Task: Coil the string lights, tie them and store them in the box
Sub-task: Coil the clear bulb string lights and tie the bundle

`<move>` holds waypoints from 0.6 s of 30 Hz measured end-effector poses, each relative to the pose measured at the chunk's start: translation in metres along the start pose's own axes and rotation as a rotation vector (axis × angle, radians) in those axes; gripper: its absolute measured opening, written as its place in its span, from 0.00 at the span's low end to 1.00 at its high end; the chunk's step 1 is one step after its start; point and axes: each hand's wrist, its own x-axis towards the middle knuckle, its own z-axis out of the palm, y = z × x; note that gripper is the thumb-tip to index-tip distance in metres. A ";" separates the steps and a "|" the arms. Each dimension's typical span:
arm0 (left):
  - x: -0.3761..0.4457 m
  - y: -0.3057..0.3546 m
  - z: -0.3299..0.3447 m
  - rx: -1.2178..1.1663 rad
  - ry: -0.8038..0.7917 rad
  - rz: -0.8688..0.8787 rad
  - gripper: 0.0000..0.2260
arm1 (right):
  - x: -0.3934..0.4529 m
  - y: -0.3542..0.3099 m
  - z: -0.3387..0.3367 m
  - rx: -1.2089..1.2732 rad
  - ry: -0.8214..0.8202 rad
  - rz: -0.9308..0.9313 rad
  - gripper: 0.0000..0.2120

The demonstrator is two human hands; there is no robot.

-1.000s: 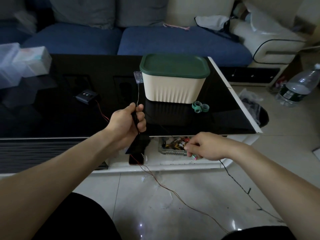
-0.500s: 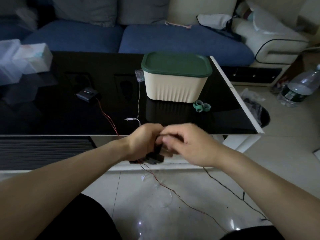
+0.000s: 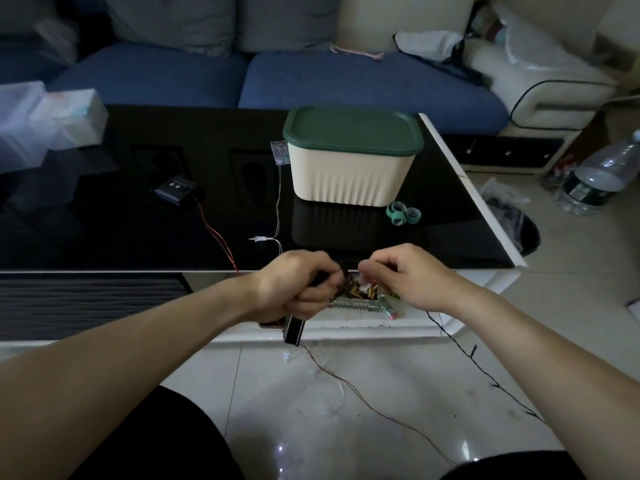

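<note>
String lights [image 3: 341, 284] sit as a dark small bundle between both hands, mostly hidden, at 6 o'clock from the box [image 3: 351, 168]. Left hand [image 3: 298, 289] grips a black holder; right hand [image 3: 405, 275] pinches the wire, its fingertips hard to see.

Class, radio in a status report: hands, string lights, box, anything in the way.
Left hand grips a dark block wound with wire; right hand pinches the wire. String lights mostly trailing on the floor. Box lidded; green ties beside it.
</note>
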 end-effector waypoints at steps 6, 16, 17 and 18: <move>-0.004 0.006 -0.012 -0.337 0.053 0.063 0.13 | 0.004 0.006 -0.002 -0.029 -0.086 0.102 0.19; 0.001 0.009 -0.012 -0.435 0.277 0.206 0.15 | -0.006 -0.028 0.037 -0.408 -0.216 0.051 0.12; 0.002 0.008 -0.011 -0.447 0.286 0.206 0.16 | -0.009 -0.036 0.045 -0.456 -0.229 0.013 0.09; 0.003 0.007 -0.009 -0.454 0.275 0.204 0.17 | -0.012 -0.042 0.051 -0.485 -0.247 -0.013 0.05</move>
